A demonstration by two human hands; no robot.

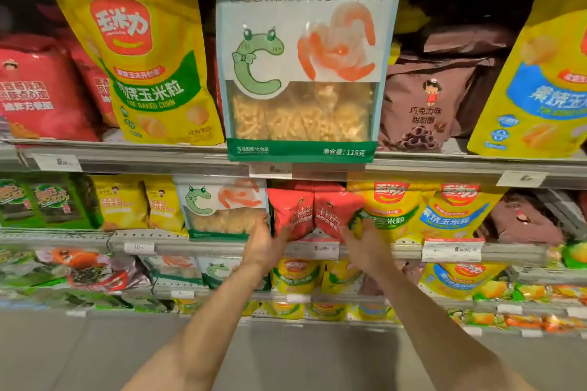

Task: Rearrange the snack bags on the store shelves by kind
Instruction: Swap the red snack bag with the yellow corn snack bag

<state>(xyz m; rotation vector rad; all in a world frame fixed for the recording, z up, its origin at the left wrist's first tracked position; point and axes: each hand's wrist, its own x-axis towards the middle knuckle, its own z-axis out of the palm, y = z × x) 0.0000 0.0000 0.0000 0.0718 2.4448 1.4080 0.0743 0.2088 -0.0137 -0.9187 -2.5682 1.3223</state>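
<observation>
Sorting in progress, far from finished. On the middle shelf point(203, 240), my left hand point(265, 246) presses with loosely spread fingers on the left red bag point(290, 211); my right hand point(365, 246) curls round the lower corner of the right red bag point(336, 211). Kinds remain mixed (shrimp-stick bag point(222, 209) beside red, corn bags point(390, 209) after), and the upper shelf point(444, 165) likewise.

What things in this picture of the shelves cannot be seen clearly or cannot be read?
- Price tags on the shelf rail, head view: print too small and blurred to read.
- Two red bags, head view: lower corners covered by the left hand and right hand; whether the fingers grip or only touch is unclear.
- Yellow bag with blue label, head view: cut off by the right edge.
- Lowest shelves, head view: blurred, kinds unclear.
</observation>
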